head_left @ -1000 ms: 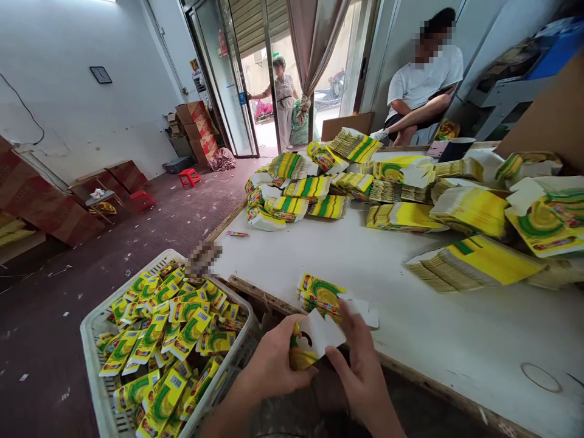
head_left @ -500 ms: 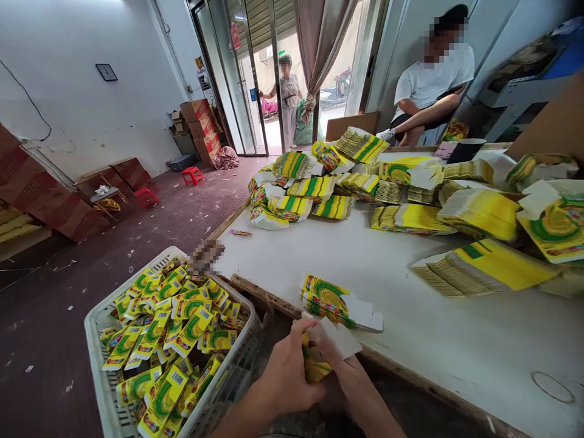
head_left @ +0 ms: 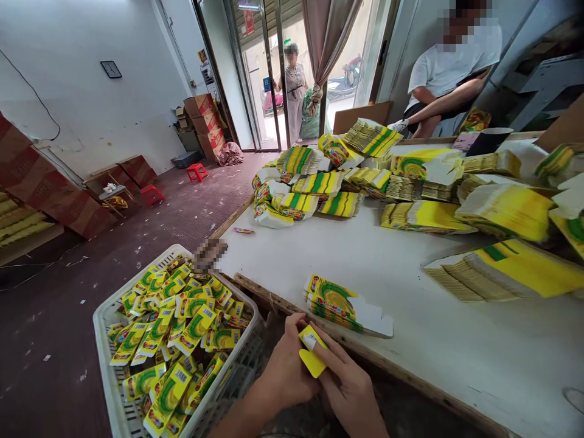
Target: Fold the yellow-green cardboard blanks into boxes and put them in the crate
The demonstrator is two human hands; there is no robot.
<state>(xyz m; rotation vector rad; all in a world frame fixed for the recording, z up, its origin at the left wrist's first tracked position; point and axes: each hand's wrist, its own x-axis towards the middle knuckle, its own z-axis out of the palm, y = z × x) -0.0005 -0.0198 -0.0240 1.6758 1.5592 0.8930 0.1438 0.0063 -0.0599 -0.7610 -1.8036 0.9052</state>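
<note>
Between my two hands, just off the table's front edge, is a small yellow cardboard box (head_left: 312,359) with a flap at its end. My left hand (head_left: 292,365) wraps round its left side. My right hand (head_left: 344,374) grips it from the right, fingers over the flap end; much of the box is hidden by both hands. Right beyond them, a short stack of flat yellow-green cartons (head_left: 335,301) with white flaps lies on the white table (head_left: 274,255). To my left stands a white plastic crate (head_left: 101,340) heaped with folded yellow boxes (head_left: 196,328).
Bundles of flat cartons (head_left: 314,185) cover the table's far side, with more bundles (head_left: 506,210) at right. A seated person (head_left: 451,73) is behind the table; another person (head_left: 294,91) stands at the doorway. Red stools (head_left: 197,172) and cardboard boxes (head_left: 203,125) are on the floor.
The carton in my hands has turned: its white flap showed before, and now a yellow end with a tab shows. My right hand has shifted round it. The view has swung slightly.
</note>
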